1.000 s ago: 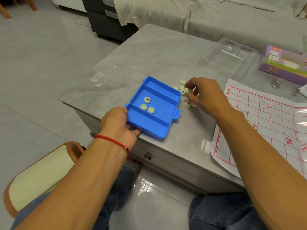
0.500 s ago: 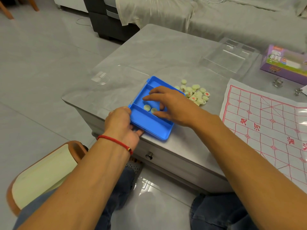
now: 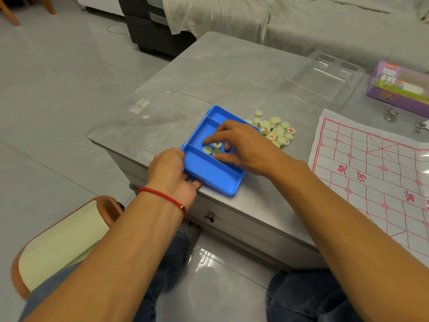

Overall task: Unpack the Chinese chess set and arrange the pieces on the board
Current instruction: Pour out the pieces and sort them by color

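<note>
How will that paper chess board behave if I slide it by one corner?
The paper board shows fold creases and overhangs the table edge, so it probably flops and bends rather than moving flat. It looks thin and glossy, likely light, and may skate on the smooth top.

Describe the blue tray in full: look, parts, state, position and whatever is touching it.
The blue tray looks like moulded plastic, a shallow rectangle with rounded corners, split by ridges into three long compartments. It lies flat at the table's near edge, turned diagonally. The left hand grips its near-left corner. The right hand reaches into the middle compartment over the three pale pieces lying there; whether it touches the tray is unclear. The other visible compartment floors look bare.
</note>
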`<state>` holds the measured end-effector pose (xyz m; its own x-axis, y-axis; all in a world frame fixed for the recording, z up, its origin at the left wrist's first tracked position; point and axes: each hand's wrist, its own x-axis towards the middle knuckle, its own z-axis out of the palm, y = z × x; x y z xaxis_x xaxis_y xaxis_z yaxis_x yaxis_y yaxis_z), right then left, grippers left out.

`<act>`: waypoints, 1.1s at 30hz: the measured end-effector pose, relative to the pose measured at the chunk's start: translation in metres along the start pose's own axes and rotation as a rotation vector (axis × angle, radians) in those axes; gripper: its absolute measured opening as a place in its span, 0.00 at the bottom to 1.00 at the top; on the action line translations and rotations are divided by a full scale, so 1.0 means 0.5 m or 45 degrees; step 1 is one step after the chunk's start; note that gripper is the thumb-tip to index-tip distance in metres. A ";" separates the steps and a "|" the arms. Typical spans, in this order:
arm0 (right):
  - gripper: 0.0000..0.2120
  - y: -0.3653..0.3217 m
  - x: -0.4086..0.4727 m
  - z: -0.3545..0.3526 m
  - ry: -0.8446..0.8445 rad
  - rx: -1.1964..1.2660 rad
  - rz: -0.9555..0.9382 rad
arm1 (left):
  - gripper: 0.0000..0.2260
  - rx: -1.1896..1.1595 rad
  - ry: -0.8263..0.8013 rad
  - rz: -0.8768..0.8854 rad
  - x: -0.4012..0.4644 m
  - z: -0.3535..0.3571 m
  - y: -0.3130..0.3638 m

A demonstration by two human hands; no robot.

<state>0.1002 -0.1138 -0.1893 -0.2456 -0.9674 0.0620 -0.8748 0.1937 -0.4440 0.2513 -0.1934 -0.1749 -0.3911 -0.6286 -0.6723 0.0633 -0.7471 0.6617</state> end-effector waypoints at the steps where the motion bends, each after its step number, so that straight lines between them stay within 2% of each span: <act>1: 0.17 -0.001 0.001 0.004 0.014 0.006 -0.013 | 0.13 -0.001 0.002 0.003 0.000 0.001 0.000; 10: 0.09 -0.014 0.002 0.000 0.112 -0.022 -0.025 | 0.13 -0.009 -0.001 -0.001 -0.002 0.002 -0.001; 15: 0.10 -0.008 0.003 -0.008 0.156 0.071 0.056 | 0.13 -0.012 0.017 -0.020 -0.003 0.004 0.001; 21: 0.11 -0.005 0.001 -0.010 0.093 -0.011 0.090 | 0.12 -0.020 0.025 -0.016 -0.005 0.004 0.000; 24: 0.10 -0.001 -0.001 -0.032 0.184 0.094 0.101 | 0.12 -0.015 0.008 -0.010 -0.006 0.002 0.001; 26: 0.09 0.018 -0.005 -0.062 0.351 0.164 0.164 | 0.11 -0.020 0.003 -0.007 -0.007 -0.001 0.002; 29: 0.11 0.071 -0.027 -0.104 0.509 0.074 0.390 | 0.09 -0.033 0.004 0.002 -0.006 -0.003 0.005; 33: 0.14 0.130 -0.059 -0.095 0.419 -0.046 0.659 | 0.10 -0.047 0.025 0.020 -0.003 -0.002 0.008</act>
<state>0.0307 -0.0648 -0.1774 -0.7534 -0.6463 0.1214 -0.6197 0.6359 -0.4601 0.2532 -0.1957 -0.1714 -0.3721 -0.6439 -0.6685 0.1032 -0.7445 0.6596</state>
